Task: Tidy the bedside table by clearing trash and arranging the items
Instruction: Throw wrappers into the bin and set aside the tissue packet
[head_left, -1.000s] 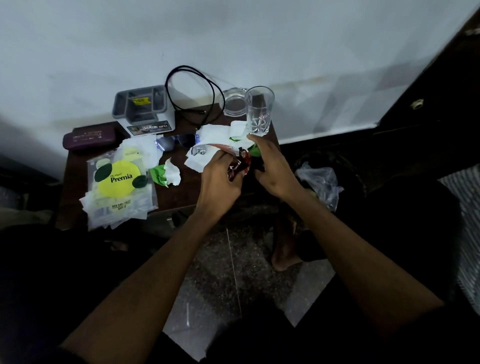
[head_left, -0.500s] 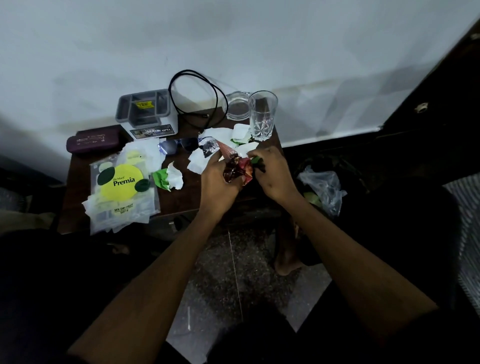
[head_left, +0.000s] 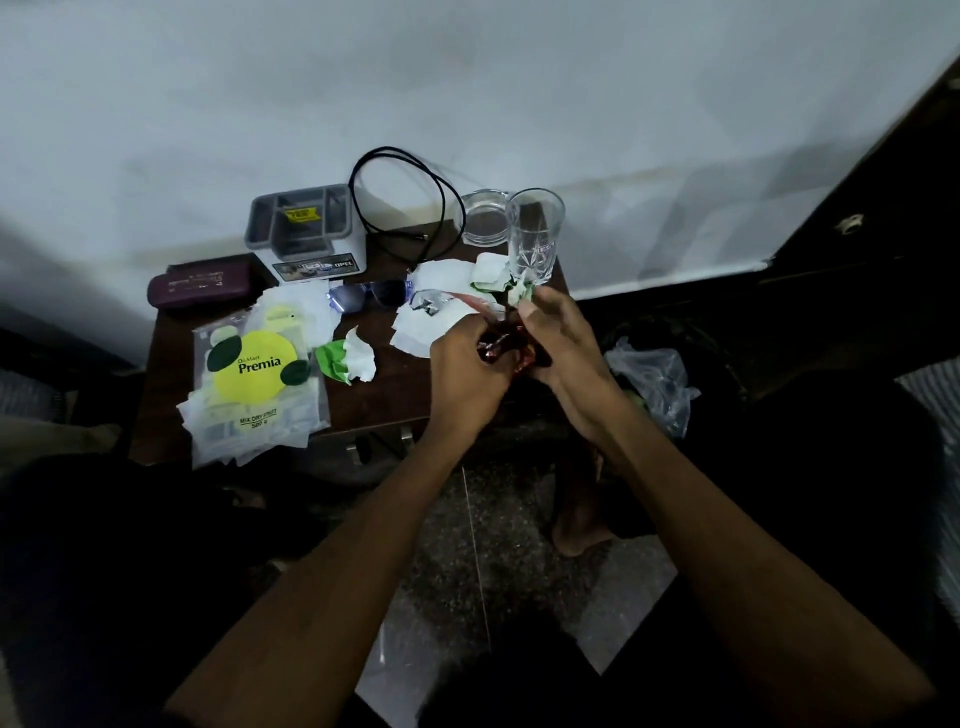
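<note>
- Red crumpled wrapper sits between both hands, over the front right part of the bedside table, just in front of the drinking glass.
- Left hand fingers curled tight on the wrapper.
- Right hand curled on the wrapper too; its fingertips seem to pinch a white-green paper scrap, view dim.
- Both forearms reach forward, hands touching.
- Left of the glass: glass ashtray, black cable, grey organizer, sunglasses, white papers, green-white wad, Premia pouch, maroon case.
- Right of the table: clear plastic bag, white wall behind.
</note>
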